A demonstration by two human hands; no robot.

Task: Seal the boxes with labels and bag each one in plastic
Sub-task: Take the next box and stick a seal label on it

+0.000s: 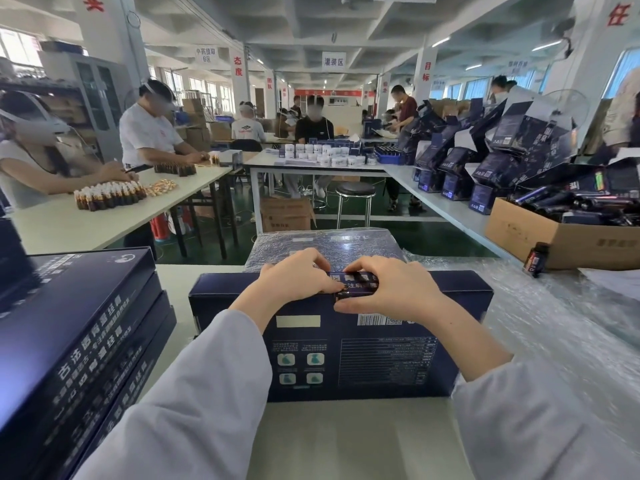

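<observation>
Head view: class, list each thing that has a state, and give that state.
middle box, closed, lying flat, unbagged
label, on box's far edge, under both hands
left hand, pinching label's left end
right hand, pinching label's right end
far box, wrapped in plastic
cardboard carton, open, filled

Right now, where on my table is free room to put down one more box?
Bare table lies in front of the box, between your sleeves. A narrow strip runs between the stack and the box. Plastic wrap crowds the right side.
</observation>
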